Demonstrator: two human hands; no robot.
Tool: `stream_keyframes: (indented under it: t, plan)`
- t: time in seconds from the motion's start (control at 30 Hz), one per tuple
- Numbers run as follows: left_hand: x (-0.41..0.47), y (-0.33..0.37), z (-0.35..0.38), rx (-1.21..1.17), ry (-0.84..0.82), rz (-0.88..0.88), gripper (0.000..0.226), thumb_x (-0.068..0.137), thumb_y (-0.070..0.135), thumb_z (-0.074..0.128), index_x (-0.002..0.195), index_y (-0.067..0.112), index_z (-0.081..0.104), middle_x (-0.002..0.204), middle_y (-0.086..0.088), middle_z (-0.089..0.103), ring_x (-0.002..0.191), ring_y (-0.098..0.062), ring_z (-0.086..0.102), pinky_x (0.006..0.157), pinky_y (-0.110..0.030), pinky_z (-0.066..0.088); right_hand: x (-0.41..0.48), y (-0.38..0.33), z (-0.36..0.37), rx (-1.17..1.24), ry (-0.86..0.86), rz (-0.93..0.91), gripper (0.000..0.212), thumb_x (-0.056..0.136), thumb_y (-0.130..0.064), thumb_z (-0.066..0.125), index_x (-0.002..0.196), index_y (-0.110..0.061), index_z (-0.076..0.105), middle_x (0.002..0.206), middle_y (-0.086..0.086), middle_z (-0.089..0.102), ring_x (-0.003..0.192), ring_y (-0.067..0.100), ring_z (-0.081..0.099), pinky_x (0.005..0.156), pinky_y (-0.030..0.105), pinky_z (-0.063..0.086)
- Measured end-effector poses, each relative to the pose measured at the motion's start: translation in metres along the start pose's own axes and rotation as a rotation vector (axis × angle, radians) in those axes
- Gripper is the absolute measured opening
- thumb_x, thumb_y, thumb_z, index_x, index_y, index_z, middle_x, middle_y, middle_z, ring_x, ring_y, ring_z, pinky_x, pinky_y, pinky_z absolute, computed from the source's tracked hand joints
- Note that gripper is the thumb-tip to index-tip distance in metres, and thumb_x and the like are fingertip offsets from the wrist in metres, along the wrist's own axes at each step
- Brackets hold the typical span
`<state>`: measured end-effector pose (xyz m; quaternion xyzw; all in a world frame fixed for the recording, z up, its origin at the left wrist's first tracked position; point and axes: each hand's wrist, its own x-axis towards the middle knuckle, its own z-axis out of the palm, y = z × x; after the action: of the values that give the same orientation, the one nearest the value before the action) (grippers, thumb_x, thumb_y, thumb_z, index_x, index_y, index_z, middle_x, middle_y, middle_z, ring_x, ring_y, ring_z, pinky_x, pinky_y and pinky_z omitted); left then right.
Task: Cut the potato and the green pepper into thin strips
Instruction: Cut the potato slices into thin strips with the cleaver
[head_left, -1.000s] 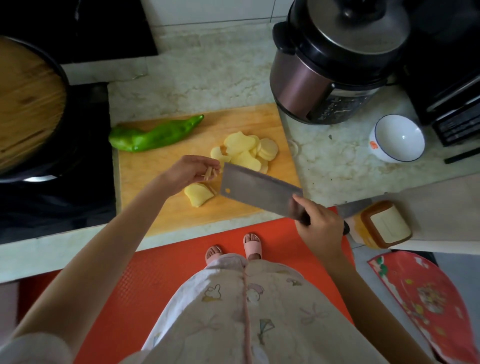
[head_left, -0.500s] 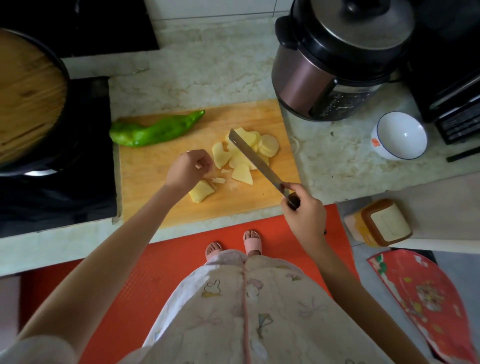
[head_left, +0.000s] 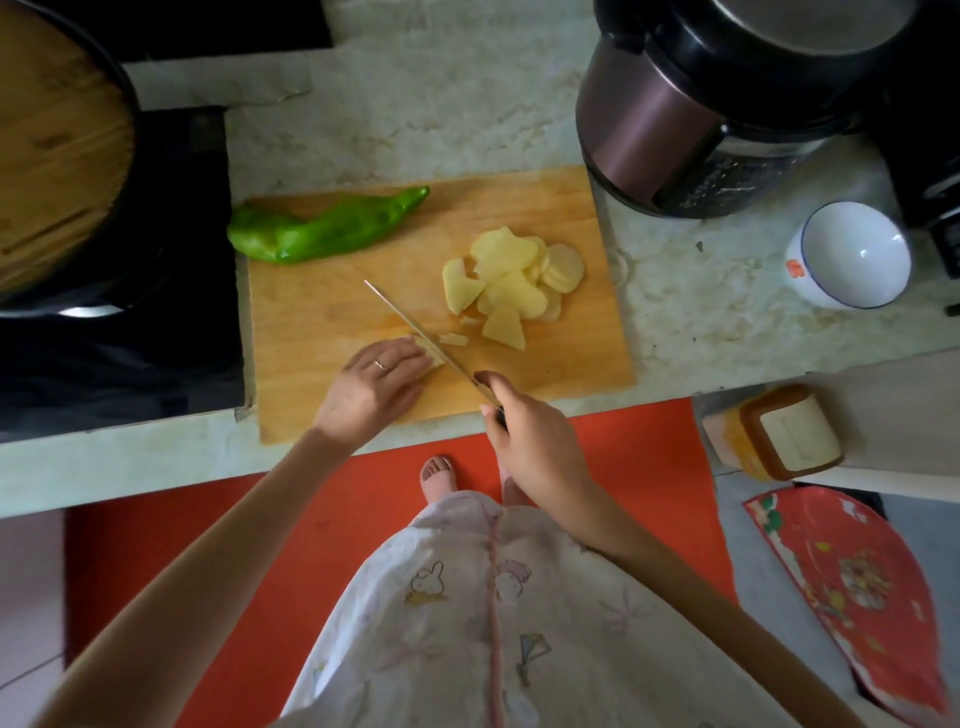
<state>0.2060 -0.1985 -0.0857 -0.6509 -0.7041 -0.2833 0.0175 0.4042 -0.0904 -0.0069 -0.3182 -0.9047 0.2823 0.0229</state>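
Observation:
On the wooden cutting board (head_left: 332, 312) a whole green pepper (head_left: 322, 231) lies at the back left. A pile of pale potato slices (head_left: 511, 280) sits at the right of the board. A few thin potato strips (head_left: 454, 339) lie just in front of the pile. My left hand (head_left: 374, 384) presses flat on a single potato slice (head_left: 431, 356) near the board's front. My right hand (head_left: 530, 441) grips the handle of the cleaver (head_left: 415, 327). Its blade stands edge-down against the slice, right beside my left fingertips.
A pressure cooker (head_left: 701, 119) stands behind the board's right corner, with a white bowl (head_left: 852, 254) to its right. A black pan with a wooden lid (head_left: 52, 145) sits on the dark stove (head_left: 130, 338) at left. An orange container (head_left: 779, 436) lies at the right, below the counter edge.
My left hand let go of the strips and came down onto a slice at the front. The cleaver turned edge-down and moved left from the pile to my fingertips.

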Motion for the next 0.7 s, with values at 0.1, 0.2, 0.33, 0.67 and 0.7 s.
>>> stream_keyframes:
  t: [0.1,0.2,0.33,0.67,0.7]
  plan:
    - [-0.002,0.001,0.005,-0.033,0.022,-0.037,0.022,0.093,0.019,0.06,0.109,0.006,0.069,0.115,-0.014,0.062,0.109,-0.034,0.056,0.096,-0.04,0.046,-0.002,-0.01,0.006,0.022,-0.011,-0.018,0.036,0.095,-0.02,0.051,0.131,-0.017,0.051,0.065,0.008,0.06,0.06,0.028,0.06,0.049,0.038,0.046]
    - [-0.004,0.004,0.008,-0.097,0.006,-0.175,0.022,0.096,0.024,0.057,0.108,0.009,0.068,0.114,-0.02,0.057,0.101,-0.039,0.057,0.087,-0.042,0.049,-0.003,-0.015,0.008,0.007,0.005,-0.031,0.034,0.092,-0.019,0.054,0.126,-0.015,0.056,0.059,0.006,0.056,0.052,0.025,0.057,0.042,0.028,0.035]
    - [-0.002,0.013,0.009,-0.16,0.047,-0.282,0.03,0.1,0.031,0.048,0.103,0.012,0.071,0.109,-0.02,0.061,0.094,-0.038,0.059,0.082,-0.039,0.049,-0.007,-0.017,0.007,-0.018,0.032,-0.023,0.032,0.091,-0.018,0.056,0.123,-0.015,0.058,0.057,0.004,0.053,0.048,0.021,0.055,0.043,0.023,0.028]
    - [-0.009,0.018,0.02,-0.153,0.116,-0.374,0.039,0.1,0.036,0.049,0.095,0.007,0.076,0.111,-0.019,0.063,0.099,-0.036,0.06,0.084,-0.042,0.049,-0.006,-0.019,0.007,-0.064,0.001,0.029,0.031,0.091,-0.02,0.059,0.123,-0.019,0.057,0.059,0.005,0.057,0.053,0.025,0.06,0.044,0.027,0.032]
    - [-0.009,0.018,0.02,-0.157,0.121,-0.374,0.04,0.1,0.036,0.049,0.094,0.007,0.076,0.11,-0.019,0.063,0.098,-0.036,0.059,0.083,-0.043,0.049,-0.007,-0.02,0.006,-0.071,-0.009,0.031,0.031,0.092,-0.021,0.058,0.123,-0.02,0.057,0.06,0.005,0.057,0.054,0.025,0.06,0.044,0.027,0.031]
